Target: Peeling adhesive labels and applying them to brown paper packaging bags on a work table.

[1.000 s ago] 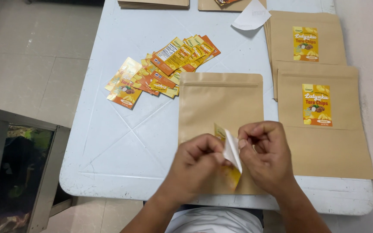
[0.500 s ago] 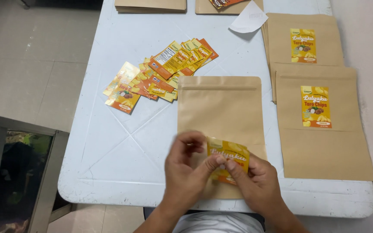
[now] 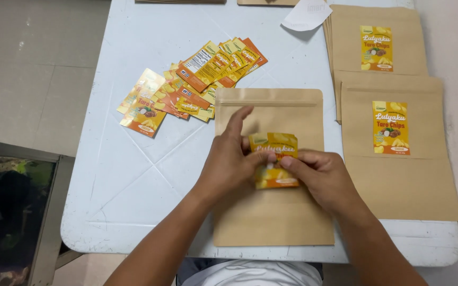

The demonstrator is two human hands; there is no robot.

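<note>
Both hands meet over a plain brown kraft pouch lying flat at the near edge of the pale blue tabletop, its bottom just overhanging that edge. The left hand and right hand pinch a yellow-and-orange sticker label between thumbs and fingertips, held against the pouch's upper half (the left forefinger sticks out straight, the other fingers curled). A loose heap of matching labels lies toward the far left part of the tabletop. Along the right edge lie two stacks of labelled pouches, and a white backing paper lies near the far edge.
</note>
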